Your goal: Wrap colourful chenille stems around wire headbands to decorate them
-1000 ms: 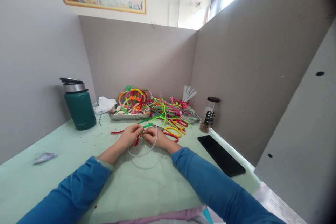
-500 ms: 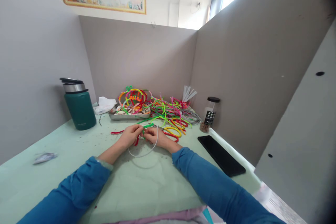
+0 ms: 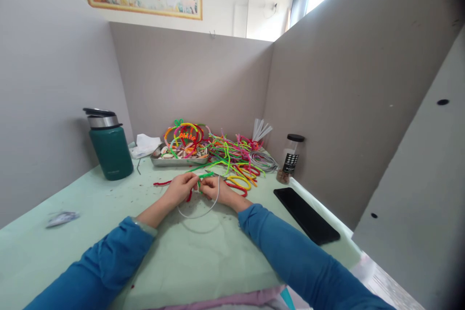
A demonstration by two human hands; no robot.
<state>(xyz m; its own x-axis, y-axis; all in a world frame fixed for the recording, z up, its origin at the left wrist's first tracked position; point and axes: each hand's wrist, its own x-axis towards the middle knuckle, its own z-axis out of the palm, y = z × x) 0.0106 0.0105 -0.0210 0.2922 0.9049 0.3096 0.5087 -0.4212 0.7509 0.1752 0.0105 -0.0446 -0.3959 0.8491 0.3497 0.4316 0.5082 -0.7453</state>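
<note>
My left hand [image 3: 181,188] and my right hand [image 3: 214,188] meet at the middle of the table, fingertips pinched close together. Between them is a green pipe cleaner [image 3: 206,175], with both hands' fingers closed on it. A thin white cord [image 3: 203,215] hangs in a loop below the hands and passes in front of my right hand. Red pipe cleaner pieces [image 3: 162,183] show to the left of and just under my left hand. Scissors with yellow and red handles [image 3: 250,183] lie beyond my right wrist, partly hidden.
A metal tray [image 3: 181,161] holds small pieces and colourful hoops, beside a pile of pipe cleaners [image 3: 228,151]. A green bottle [image 3: 111,152] stands left; a clear jar [image 3: 289,160] and black phone [image 3: 306,214] are right. Grey partitions enclose the table.
The green pipe cleaner and the white cord have shifted very slightly between my fingers. Both arms stay in place.
</note>
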